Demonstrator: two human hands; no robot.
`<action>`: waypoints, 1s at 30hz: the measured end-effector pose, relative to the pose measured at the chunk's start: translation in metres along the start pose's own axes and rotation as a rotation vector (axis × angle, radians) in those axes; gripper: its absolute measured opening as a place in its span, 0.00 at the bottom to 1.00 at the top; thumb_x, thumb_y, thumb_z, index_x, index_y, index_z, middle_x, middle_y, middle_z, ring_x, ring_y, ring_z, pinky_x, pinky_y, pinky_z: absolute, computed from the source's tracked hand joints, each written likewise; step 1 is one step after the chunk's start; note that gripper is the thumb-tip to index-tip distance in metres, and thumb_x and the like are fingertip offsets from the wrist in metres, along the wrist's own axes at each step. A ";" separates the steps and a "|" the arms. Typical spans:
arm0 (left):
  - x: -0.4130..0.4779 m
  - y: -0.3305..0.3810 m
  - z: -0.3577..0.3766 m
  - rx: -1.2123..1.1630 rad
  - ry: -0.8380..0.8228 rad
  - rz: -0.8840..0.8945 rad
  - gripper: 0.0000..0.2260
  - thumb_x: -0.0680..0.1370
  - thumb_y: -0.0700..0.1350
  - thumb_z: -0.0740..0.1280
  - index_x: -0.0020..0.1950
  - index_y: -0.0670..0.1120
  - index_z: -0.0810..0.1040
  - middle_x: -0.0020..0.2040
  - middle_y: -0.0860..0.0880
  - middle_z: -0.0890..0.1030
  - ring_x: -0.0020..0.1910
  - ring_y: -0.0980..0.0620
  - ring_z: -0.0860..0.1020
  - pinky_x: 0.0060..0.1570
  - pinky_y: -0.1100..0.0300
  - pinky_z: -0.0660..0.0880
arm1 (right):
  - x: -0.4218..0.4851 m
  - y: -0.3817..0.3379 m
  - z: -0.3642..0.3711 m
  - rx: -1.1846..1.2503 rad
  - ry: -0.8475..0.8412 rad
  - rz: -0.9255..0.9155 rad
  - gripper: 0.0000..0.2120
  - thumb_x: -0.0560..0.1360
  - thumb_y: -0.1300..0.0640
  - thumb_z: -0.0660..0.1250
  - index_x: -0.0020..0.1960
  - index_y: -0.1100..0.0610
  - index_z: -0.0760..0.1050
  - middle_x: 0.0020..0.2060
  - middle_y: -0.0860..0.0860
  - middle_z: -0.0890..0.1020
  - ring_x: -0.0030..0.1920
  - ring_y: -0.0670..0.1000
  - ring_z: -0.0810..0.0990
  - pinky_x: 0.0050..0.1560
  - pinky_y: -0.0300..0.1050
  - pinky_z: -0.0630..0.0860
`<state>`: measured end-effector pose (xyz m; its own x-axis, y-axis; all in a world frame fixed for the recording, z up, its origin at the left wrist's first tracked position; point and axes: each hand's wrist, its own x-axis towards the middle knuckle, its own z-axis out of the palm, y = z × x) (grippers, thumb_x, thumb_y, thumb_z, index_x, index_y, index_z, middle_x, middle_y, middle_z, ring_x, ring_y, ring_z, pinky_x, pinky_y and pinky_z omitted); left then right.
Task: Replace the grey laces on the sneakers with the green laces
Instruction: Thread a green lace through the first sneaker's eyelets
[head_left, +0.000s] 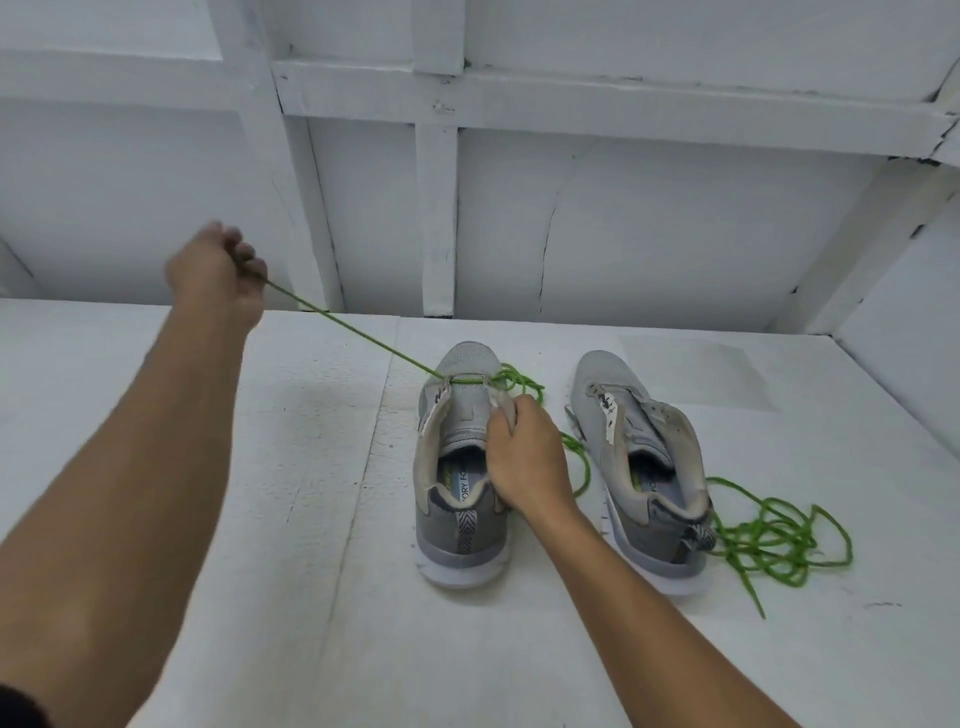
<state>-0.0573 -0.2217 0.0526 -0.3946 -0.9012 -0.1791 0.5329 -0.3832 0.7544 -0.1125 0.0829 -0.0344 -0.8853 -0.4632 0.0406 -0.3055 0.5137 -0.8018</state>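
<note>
— What are you seeing, biggest first?

— I'm looking at a white tabletop (260, 519) carrying both shoes. The first sneaker (457, 525) is standing with its toe pointing away. The second sneaker (660, 535) is sitting just right of it, and its eyelets are looking bare. I'm seeing no grey lace anywhere.

— And the green ones?

— A spare green lace (774, 540) is lying heaped farther right of the first sneaker, past the second. The working green lace (363, 340) is crossing the first sneaker's eyelets nearest the toe.

— The hands?

— The right hand (524, 462) is gripping the first sneaker's right eyelet flap with curled fingers, which I'm reading as bracing the shoe. The left hand (215, 275) is raised up and left of that sneaker. Its fingers (244, 254) are pinching the lace taut, probably drawing slack through.
</note>
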 end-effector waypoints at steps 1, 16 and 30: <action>-0.007 -0.004 0.005 0.236 -0.063 0.072 0.09 0.81 0.36 0.58 0.48 0.45 0.75 0.28 0.53 0.75 0.21 0.58 0.67 0.20 0.67 0.62 | 0.000 0.000 0.000 0.002 0.009 -0.005 0.08 0.82 0.53 0.55 0.48 0.56 0.68 0.49 0.56 0.76 0.50 0.56 0.74 0.46 0.47 0.68; -0.003 -0.004 -0.002 1.847 0.067 0.554 0.13 0.80 0.41 0.60 0.60 0.34 0.71 0.57 0.29 0.75 0.57 0.29 0.74 0.54 0.43 0.72 | -0.004 -0.004 0.000 -0.024 0.069 0.026 0.10 0.82 0.53 0.54 0.51 0.57 0.69 0.49 0.54 0.75 0.49 0.55 0.72 0.49 0.48 0.67; -0.071 -0.097 -0.001 2.133 -0.566 0.705 0.09 0.81 0.43 0.57 0.58 0.41 0.70 0.52 0.36 0.77 0.49 0.36 0.77 0.41 0.50 0.70 | -0.005 -0.005 0.001 -0.040 0.100 0.045 0.13 0.82 0.53 0.53 0.56 0.60 0.71 0.53 0.55 0.75 0.53 0.56 0.73 0.53 0.49 0.69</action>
<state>-0.0804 -0.1210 -0.0083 -0.8623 -0.4801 0.1610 -0.4836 0.8751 0.0194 -0.1061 0.0816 -0.0314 -0.9284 -0.3657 0.0664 -0.2770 0.5617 -0.7796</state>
